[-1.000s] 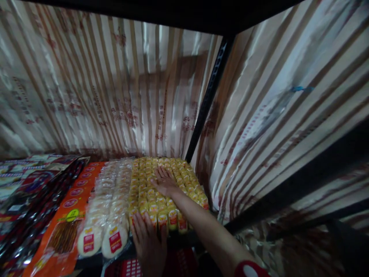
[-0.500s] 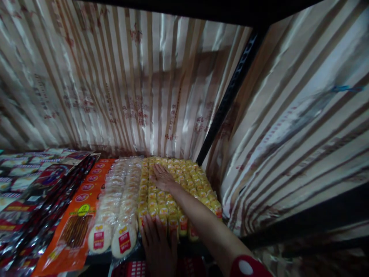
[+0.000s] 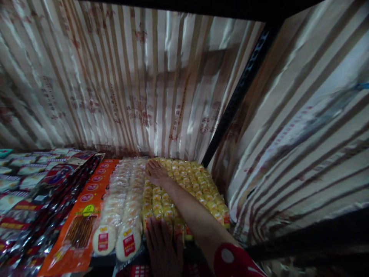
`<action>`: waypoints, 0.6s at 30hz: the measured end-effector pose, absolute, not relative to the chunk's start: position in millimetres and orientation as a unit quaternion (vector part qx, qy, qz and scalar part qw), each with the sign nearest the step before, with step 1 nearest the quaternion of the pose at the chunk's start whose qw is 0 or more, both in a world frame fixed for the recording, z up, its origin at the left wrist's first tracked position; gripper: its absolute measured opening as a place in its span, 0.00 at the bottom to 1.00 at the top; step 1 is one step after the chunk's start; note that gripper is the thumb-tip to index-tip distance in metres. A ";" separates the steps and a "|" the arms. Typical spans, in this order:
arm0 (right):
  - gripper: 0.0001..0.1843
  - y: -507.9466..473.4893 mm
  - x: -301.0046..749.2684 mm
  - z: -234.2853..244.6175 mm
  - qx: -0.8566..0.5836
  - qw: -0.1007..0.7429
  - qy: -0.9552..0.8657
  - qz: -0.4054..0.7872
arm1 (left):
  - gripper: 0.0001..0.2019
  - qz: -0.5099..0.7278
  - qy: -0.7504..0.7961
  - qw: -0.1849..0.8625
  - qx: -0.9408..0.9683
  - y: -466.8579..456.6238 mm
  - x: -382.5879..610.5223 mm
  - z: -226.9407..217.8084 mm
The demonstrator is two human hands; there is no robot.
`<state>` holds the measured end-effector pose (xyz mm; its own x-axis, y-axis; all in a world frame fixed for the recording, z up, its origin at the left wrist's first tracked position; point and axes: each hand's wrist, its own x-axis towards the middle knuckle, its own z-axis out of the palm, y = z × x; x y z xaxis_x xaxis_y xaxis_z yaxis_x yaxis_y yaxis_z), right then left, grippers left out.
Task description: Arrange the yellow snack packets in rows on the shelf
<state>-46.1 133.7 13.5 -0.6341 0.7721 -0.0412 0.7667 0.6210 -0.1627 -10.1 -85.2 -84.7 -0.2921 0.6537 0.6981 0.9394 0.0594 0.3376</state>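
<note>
Against plump, glossy, tightly rowed yellow packets (image 3: 198, 181): bare hands (image 3: 157, 173) (image 3: 165, 248), flat.

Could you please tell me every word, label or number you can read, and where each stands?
No text is clear enough to quote.
Red labels on the white round packs: blurred.
Yellow packs: print too small.
Orange packet: print on ovals and badge blurred.
Glossy packets at far left: blurred.
Striped sheeting: characters too blurred.

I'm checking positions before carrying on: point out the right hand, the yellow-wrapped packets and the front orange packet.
Right hand (image 3: 157, 173): head view, on the back of the hand.
Yellow-wrapped packets (image 3: 192, 177): head view, on wrapped tops near the block's middle.
Front orange packet (image 3: 82, 231): head view, on the panel showing brown strips.
</note>
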 end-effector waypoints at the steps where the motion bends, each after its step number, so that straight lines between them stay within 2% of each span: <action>1: 0.34 132.5 -45.8 12.4 -0.437 0.018 -0.895 0.084 | 0.40 -0.388 -0.704 0.183 -0.567 -85.4 -10.3 -83.4; 9: 0.38 133.9 -51.5 16.2 -0.455 0.039 -0.884 0.102 | 0.38 -0.443 -0.704 0.135 -0.538 -85.7 -5.9 -78.5; 18: 0.34 156.6 -62.7 14.1 -0.455 0.024 -0.885 0.092 | 0.38 -0.447 -0.697 0.149 -0.541 -81.4 -7.4 -85.0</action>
